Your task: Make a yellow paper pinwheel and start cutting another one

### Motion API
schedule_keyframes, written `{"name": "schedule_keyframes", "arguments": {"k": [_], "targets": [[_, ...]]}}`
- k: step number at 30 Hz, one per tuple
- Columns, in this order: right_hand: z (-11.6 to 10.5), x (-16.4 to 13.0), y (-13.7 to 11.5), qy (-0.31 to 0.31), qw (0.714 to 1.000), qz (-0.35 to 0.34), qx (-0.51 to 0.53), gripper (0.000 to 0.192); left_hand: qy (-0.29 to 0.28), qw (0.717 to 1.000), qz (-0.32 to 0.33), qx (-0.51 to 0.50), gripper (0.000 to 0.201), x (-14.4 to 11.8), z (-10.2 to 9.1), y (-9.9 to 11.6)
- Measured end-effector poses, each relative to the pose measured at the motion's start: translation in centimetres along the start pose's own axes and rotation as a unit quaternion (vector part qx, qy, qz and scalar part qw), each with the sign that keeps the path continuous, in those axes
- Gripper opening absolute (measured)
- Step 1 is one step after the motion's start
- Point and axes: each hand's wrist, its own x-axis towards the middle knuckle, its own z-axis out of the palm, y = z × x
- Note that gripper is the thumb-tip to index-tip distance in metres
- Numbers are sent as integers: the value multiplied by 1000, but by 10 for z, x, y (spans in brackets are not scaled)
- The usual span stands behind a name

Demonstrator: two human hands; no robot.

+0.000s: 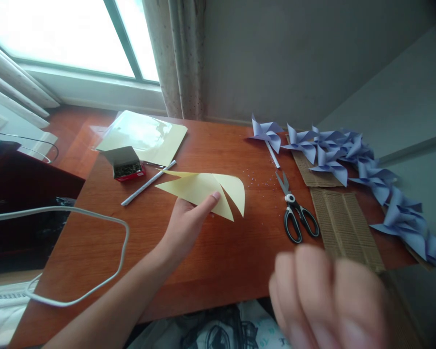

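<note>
My left hand (189, 215) grips a sheet of yellow paper (198, 188) above the middle of the table, thumb on top and fingers underneath. The sheet has slits cut into it from its corners, and its pointed flaps spread apart. Close to the camera at lower right, my right hand (327, 295) is blurred, its fingers curled in; whether anything is inside them is hidden. Black-handled scissors (290, 203) lie partly spread just beyond my right hand. A rolled white paper stick (148, 183) rests left of the yellow sheet.
A small box (128, 167) of dark pins or tacks stands open at left, before a clear packet of yellow paper (145, 135). Purple paper pinwheels (330, 148) line the right side by corrugated cardboard (347, 223). One pinwheel (267, 133) lies apart. A white cable (125, 242) loops over the left edge.
</note>
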Motion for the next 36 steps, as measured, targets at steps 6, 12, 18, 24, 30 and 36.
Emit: {"name": "schedule_keyframes", "arguments": {"k": [6, 12, 18, 24, 30, 36], "targets": [[-13, 86, 48, 39, 990, 119, 64, 49, 9, 1000, 10, -6, 24, 1, -1, 1], [-17, 106, 69, -128, 951, 239, 150, 70, -44, 999, 18, -24, 20, -2, -3, 0], [-3, 127, 68, 16, 965, 166, 201, 36, -101, 993, -50, 38, 29, -1, -1, 0], [-5, 129, 79, 102, 966, 124, 202, 39, -90, 992, -52, 65, 30, 9, 2, -1], [-16, 129, 87, 129, 976, 86, 154, 35, -31, 992, 1, 121, 30, 24, -13, 0], [-21, 128, 85, 124, 978, 68, 151, 29, -22, 993, 50, 101, 16, 32, -26, 2]]}}
